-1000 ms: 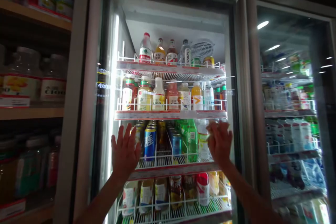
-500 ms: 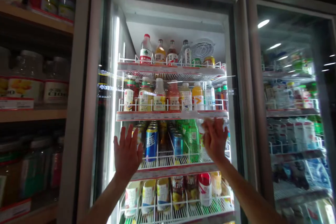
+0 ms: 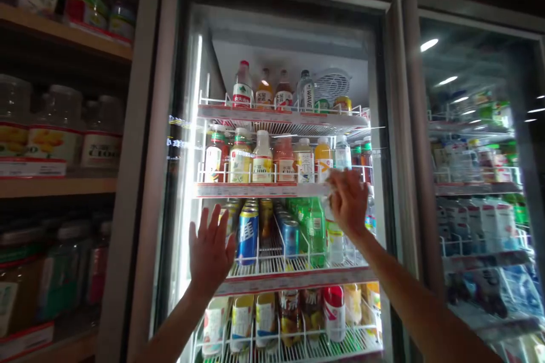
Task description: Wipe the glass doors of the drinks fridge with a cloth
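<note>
My left hand (image 3: 212,249) is raised with its fingers spread and the palm toward the glass door (image 3: 281,28) of a lit drinks cooler. It appears to rest flat on the pane, in front of the cans. Higher and to the right, my right hand (image 3: 349,201) is at the same glass, its fingers bent together and blurred. Whatever lies under those fingers is pale and smeared, too unclear to name. Behind the right hand are the second shelf's edge (image 3: 264,190) and a green bottle (image 3: 315,232). A blue can (image 3: 247,235) stands just right of my left hand.
Bottles such as an orange juice bottle (image 3: 323,159) line the cooler's wire shelves. A vertical door handle (image 3: 409,125) runs beside a second glass door (image 3: 477,96) on the right. Wooden shelving (image 3: 59,186) with bottles stands at the left.
My right hand has moved slightly up across the glass with its fingers more bent. My left hand stays in place against the pane. The view has shifted slightly.
</note>
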### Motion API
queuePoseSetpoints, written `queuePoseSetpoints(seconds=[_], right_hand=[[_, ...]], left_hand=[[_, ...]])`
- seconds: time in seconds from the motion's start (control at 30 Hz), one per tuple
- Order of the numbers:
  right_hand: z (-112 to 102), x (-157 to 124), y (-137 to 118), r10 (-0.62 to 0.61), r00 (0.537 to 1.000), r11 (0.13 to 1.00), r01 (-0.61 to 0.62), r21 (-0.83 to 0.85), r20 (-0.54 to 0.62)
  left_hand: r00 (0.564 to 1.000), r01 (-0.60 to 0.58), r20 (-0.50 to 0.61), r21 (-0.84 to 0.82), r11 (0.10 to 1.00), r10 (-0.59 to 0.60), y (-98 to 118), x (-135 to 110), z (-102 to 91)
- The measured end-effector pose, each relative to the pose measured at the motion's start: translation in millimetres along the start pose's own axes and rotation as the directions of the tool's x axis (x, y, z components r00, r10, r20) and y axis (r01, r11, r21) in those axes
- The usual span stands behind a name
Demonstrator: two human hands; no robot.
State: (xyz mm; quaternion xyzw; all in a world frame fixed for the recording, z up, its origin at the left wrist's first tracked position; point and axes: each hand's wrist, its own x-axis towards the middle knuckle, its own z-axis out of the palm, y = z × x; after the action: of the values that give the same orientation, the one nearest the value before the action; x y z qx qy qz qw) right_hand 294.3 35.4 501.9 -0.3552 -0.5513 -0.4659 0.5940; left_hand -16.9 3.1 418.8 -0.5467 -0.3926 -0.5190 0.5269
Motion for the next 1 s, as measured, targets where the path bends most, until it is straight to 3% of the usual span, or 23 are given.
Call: queuePoseSetpoints(seconds=[0.07, 0.13, 0.17, 0.23, 0.27, 0.33, 0.37, 0.4, 0.43, 0.5, 0.53, 0.6, 0.67, 0.73, 0.8, 0.83, 0.9, 0.93, 0.97, 1.0], right_hand=[[3, 24, 23, 0.229, 0.969, 0.972, -0.232, -0.021, -0.095], [7, 34, 18, 0.270, 0.955, 0.962, -0.272, -0.004, -0.125], [9, 33, 6, 0.220, 0.970, 0.975, -0.221, 0.003, -0.104], [12, 23, -27, -0.001, 1.000, 1.000, 0.001, 0.025, -0.010], [12, 16, -42, -0.150, 0.988, 0.988, 0.148, 0.046, 0.047], [11, 6, -59, -0.407, 0.903, 0.913, 0.398, 0.095, 0.134], [10, 5, -58, -0.461, 0.875, 0.887, 0.450, 0.101, 0.147], [9, 8, -50, -0.448, 0.883, 0.894, 0.441, 0.083, 0.138], [8, 14, -36, -0.375, 0.921, 0.927, 0.372, 0.046, 0.106], [10, 36, -2, -0.098, 0.995, 0.995, 0.098, -0.032, -0.015], [12, 49, 14, 0.047, 0.996, 0.997, -0.051, -0.050, -0.080], [19, 73, 31, 0.249, 0.954, 0.965, -0.260, -0.047, -0.167], [26, 86, 21, 0.290, 0.941, 0.953, -0.301, -0.036, -0.172], [30, 83, -13, 0.179, 0.976, 0.983, -0.183, -0.028, -0.121], [31, 69, -53, -0.070, 0.997, 0.997, 0.071, 0.010, -0.017], [30, 60, -69, -0.233, 0.972, 0.972, 0.231, 0.046, 0.043], [25, 45, -83, -0.492, 0.862, 0.870, 0.480, 0.117, 0.123], [22, 42, -79, -0.538, 0.830, 0.842, 0.524, 0.127, 0.144], [19, 42, -67, -0.515, 0.844, 0.857, 0.503, 0.110, 0.150], [17, 46, -50, -0.415, 0.901, 0.910, 0.410, 0.068, 0.129]], left_hand=[[1.000, 0.000, 0.002, -0.003, 1.000, 0.000, 0, -2, 0.7], [1.000, 0.008, 0.007, -0.012, 1.000, -0.007, 1, -4, 0.7], [1.000, 0.011, 0.006, -0.020, 1.000, -0.011, 1, -3, 0.3], [1.000, 0.016, -0.009, -0.042, 0.999, -0.016, 3, 4, -0.9], [1.000, 0.009, -0.024, -0.054, 0.998, -0.011, 4, 11, -1.5], [0.999, -0.019, -0.048, -0.076, 0.997, 0.015, 5, 31, -1.8], [0.998, -0.022, -0.053, -0.079, 0.997, 0.018, 5, 42, -1.2], [0.998, -0.012, -0.057, -0.075, 0.997, 0.008, 4, 54, 0.0], [0.998, 0.011, -0.058, -0.067, 0.998, -0.015, 2, 64, 1.8], [0.996, 0.069, -0.058, -0.048, 0.996, -0.071, -2, 78, 6.5], [0.994, 0.092, -0.057, -0.042, 0.995, -0.094, -5, 81, 8.9], [0.993, 0.111, -0.047, -0.040, 0.993, -0.113, -9, 82, 12.6], [0.993, 0.113, -0.040, -0.046, 0.992, -0.115, -10, 80, 14.2], [0.993, 0.108, -0.038, -0.047, 0.993, -0.109, -11, 77, 14.3], [0.994, 0.098, -0.045, -0.041, 0.994, -0.100, -11, 76, 13.8], [0.994, 0.093, -0.051, -0.037, 0.995, -0.095, -12, 77, 13.6], [0.995, 0.079, -0.063, -0.029, 0.996, -0.081, -13, 77, 13.2], [0.995, 0.070, -0.067, -0.026, 0.997, -0.072, -14, 77, 12.9], [0.996, 0.061, -0.067, -0.025, 0.998, -0.063, -14, 77, 12.5], [0.996, 0.055, -0.066, -0.026, 0.998, -0.057, -15, 76, 12.0]])
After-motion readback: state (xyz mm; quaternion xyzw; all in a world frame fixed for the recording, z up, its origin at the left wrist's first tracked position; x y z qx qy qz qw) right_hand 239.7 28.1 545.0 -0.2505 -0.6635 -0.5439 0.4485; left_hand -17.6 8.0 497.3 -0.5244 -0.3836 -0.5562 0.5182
